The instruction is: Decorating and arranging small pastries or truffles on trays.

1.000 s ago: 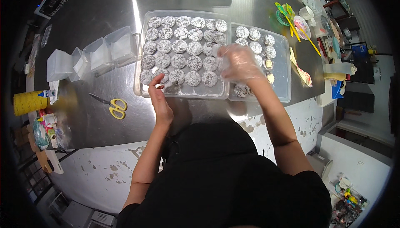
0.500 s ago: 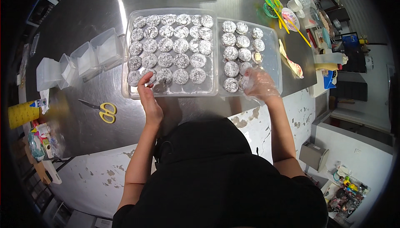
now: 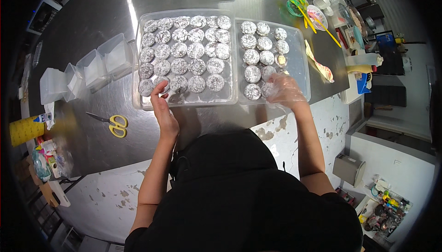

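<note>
Two shallow clear plastic trays lie side by side on the steel table. The left tray (image 3: 225, 97) holds rows of round crinkle cookies (image 3: 196, 67) dusted white; the right tray (image 3: 298, 63) holds fewer. In a thin clear glove, my right hand (image 3: 286, 91) reaches over the near part of the right tray. Its fingers are drawn together beside a crinkle cookie (image 3: 268, 89), and whatever they grip is hidden. Just beyond that hand, one cookie (image 3: 281, 60) has a pale piece on top. My left hand (image 3: 165, 114) is at the left tray's near edge, thumb and fingers apart, fingertips by a cookie.
Yellow-handled scissors (image 3: 118, 126) lie left of my left hand. Clear boxes with white liners (image 3: 115, 57) stand beyond. At the right are a stained spatula (image 3: 318, 62), bowls (image 3: 317, 17) and yellow-handled tools (image 3: 297, 4). A yellow roll (image 3: 27, 129) sits at the left edge.
My right hand has shifted slightly nearer to me, and a bit more of the cookies beyond it shows. My left hand stays at the tray edge. The whole view has shifted slightly.
</note>
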